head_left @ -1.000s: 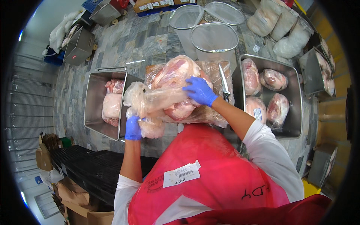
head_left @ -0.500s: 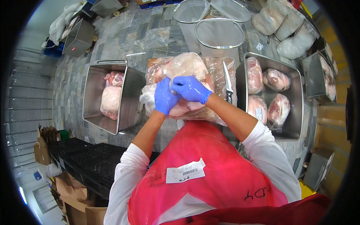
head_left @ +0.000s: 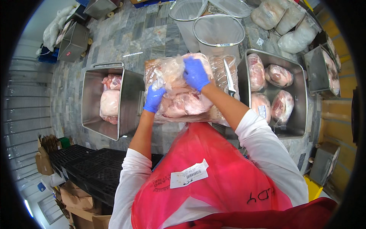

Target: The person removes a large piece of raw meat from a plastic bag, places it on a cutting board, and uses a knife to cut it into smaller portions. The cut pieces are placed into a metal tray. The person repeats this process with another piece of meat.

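A large piece of pale pink raw meat (head_left: pixel 185 104) lies on a plastic-covered board in front of me, partly wrapped in a clear plastic bag (head_left: pixel 171 72). At the meat's left side, my left hand (head_left: pixel 154 98), in a blue glove, is closed on a bunched part of the bag. My right hand (head_left: pixel 195 72), also gloved in blue, lies over the far right part of the meat with its fingers curled into the plastic; its fingertips are partly hidden. To the right, a knife (head_left: pixel 228 76) with a black handle rests on the board (head_left: pixel 218 66), blade pointing away.
A steel tub (head_left: pixel 131 103) on the left holds meat pieces. Another steel tub (head_left: pixel 301 110) on the right holds several wrapped pieces. Beyond the board stand clear-lined bins (head_left: pixel 219 32) with metal rims. Black pallets (head_left: pixel 95 168) lie at the lower left.
My hands, close together before, have moved apart: the left toward me and leftward, the right farther away. The bag is spread open, baring more of the meat's near side.
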A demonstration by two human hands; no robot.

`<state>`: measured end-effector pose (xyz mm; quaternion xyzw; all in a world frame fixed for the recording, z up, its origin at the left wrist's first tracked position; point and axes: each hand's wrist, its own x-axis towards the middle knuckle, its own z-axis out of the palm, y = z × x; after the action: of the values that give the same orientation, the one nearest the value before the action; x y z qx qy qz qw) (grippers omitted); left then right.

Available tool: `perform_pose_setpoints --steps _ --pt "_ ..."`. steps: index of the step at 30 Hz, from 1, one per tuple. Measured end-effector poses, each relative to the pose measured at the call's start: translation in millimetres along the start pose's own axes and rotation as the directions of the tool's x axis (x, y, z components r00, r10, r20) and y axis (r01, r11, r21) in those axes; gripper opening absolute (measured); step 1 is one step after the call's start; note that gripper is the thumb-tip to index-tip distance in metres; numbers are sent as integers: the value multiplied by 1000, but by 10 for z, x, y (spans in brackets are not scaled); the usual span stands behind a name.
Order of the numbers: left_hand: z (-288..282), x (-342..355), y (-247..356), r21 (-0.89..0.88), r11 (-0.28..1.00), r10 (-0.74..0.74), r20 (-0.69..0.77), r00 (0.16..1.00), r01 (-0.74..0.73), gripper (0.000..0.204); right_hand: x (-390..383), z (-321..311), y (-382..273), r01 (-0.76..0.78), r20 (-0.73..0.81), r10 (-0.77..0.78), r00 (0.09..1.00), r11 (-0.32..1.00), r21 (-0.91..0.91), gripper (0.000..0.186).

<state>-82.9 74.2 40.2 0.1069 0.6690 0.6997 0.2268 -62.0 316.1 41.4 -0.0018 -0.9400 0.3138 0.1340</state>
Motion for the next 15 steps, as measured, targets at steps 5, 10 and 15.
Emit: perform_pose_setpoints --steps 5,10,15 --pt "346 -223 -59 675 662 517 -97 851 -325 47 -35 334 -373 -66 77 34 996 884 463 18" --pt "443 -342 224 800 497 506 48 861 -336 61 9 101 -626 -87 141 0 990 786 612 17" --pt "213 -23 -81 335 891 359 -109 927 -306 56 185 -431 -583 69 324 -317 892 801 594 27"
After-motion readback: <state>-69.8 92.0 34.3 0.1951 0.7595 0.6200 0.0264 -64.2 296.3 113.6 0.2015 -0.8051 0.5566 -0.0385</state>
